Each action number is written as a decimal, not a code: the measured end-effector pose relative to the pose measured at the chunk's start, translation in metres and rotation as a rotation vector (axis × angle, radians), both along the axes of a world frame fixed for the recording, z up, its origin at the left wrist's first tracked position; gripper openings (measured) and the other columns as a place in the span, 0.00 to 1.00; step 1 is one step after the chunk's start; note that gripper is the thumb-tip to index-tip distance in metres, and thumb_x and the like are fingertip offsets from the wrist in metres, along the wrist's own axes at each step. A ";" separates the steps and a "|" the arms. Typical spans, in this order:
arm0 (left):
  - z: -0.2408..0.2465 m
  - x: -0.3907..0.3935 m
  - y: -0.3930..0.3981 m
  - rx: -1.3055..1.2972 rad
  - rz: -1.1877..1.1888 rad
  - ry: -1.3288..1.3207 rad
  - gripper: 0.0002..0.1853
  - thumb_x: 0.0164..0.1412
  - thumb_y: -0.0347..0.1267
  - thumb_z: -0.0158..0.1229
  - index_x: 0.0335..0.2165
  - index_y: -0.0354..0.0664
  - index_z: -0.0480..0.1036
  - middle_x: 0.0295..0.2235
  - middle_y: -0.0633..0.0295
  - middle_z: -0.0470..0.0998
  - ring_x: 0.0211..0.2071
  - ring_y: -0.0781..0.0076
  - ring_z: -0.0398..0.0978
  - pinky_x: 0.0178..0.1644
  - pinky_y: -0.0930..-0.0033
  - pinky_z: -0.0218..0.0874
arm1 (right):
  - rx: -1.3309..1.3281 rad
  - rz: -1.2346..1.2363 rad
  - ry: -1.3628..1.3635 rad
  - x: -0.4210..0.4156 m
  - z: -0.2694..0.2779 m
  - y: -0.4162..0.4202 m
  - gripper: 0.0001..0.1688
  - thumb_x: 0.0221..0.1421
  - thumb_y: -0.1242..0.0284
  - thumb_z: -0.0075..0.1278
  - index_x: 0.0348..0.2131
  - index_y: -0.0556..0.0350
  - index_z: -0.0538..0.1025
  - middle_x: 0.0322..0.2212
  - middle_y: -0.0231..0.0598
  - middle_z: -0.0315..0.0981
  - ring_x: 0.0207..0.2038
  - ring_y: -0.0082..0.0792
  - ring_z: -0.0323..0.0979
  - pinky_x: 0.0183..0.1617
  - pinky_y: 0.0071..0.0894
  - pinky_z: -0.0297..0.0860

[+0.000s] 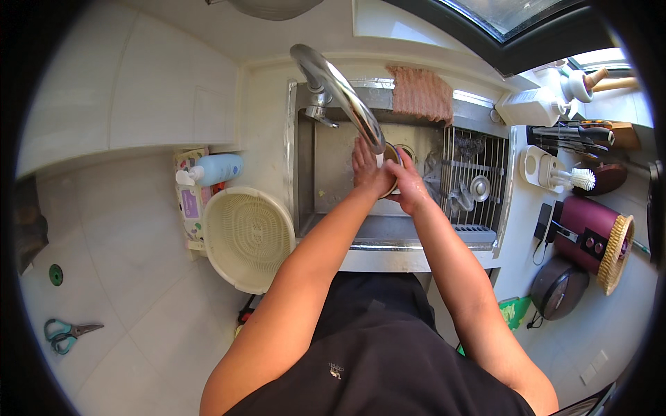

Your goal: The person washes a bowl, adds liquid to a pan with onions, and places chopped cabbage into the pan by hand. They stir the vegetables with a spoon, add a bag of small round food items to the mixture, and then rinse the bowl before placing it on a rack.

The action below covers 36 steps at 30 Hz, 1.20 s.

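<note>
Under the chrome faucet (346,86), a round bowl with a blue rim (391,154) is held tilted above the stainless steel sink (333,190). My right hand (410,183) grips its right edge, the thumb over the rim. My left hand (368,170) lies against the bowl's left side, its fingers stretched toward the faucet. Whether those fingers grip the bowl or only touch it is hidden. Water runs from the spout onto my left hand and the bowl. Most of the bowl is covered by both hands.
A wire rack (473,166) with a metal strainer (479,188) spans the sink's right side. A pink cloth (422,95) hangs over the back edge. At left stand a cream plastic basket (250,239) and a blue pump bottle (221,169); scissors (70,334) lie farther left. Knives (572,136) stand right.
</note>
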State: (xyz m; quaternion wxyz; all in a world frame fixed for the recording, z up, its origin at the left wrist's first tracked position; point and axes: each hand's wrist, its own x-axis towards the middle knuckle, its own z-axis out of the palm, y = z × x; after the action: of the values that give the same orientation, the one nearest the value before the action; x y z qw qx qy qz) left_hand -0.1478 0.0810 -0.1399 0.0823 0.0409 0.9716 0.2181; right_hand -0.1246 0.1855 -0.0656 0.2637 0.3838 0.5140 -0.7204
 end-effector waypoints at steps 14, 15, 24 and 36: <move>0.090 -0.016 -0.080 -0.094 -0.490 -0.290 0.22 0.68 0.47 0.50 0.43 0.40 0.79 0.45 0.48 0.80 0.49 0.42 0.76 0.52 0.49 0.67 | -0.437 -0.274 0.126 0.017 -0.045 0.019 0.46 0.49 0.79 0.39 0.67 0.30 0.58 0.60 0.40 0.63 0.59 0.54 0.68 0.53 0.70 0.72; 0.077 -0.020 -0.087 0.213 -0.154 -0.189 0.20 0.68 0.45 0.50 0.39 0.40 0.79 0.40 0.49 0.81 0.45 0.43 0.77 0.49 0.49 0.68 | -0.418 -0.277 0.154 0.017 -0.040 0.013 0.48 0.49 0.79 0.39 0.68 0.29 0.57 0.60 0.40 0.62 0.60 0.54 0.67 0.53 0.70 0.72; 0.047 -0.065 -0.082 0.951 0.437 -0.158 0.17 0.72 0.42 0.48 0.35 0.43 0.78 0.35 0.58 0.81 0.35 0.57 0.78 0.36 0.58 0.68 | -0.246 -0.376 0.251 0.029 -0.010 0.009 0.49 0.48 0.83 0.39 0.69 0.33 0.57 0.61 0.38 0.63 0.60 0.50 0.67 0.56 0.60 0.73; -0.012 0.016 0.038 1.870 -0.335 -0.742 0.24 0.72 0.42 0.47 0.59 0.43 0.69 0.59 0.54 0.73 0.58 0.61 0.73 0.64 0.57 0.63 | 1.183 0.318 1.280 0.064 0.061 0.041 0.42 0.39 0.90 0.57 0.56 0.45 0.75 0.58 0.56 0.64 0.60 0.60 0.65 0.63 0.53 0.65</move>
State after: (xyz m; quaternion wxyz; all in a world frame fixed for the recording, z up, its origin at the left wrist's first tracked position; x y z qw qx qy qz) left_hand -0.1318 0.1187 -0.1519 0.3427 0.1540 0.3070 0.8744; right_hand -0.0606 0.2268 -0.0044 -0.2190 -0.0955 0.8986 -0.3681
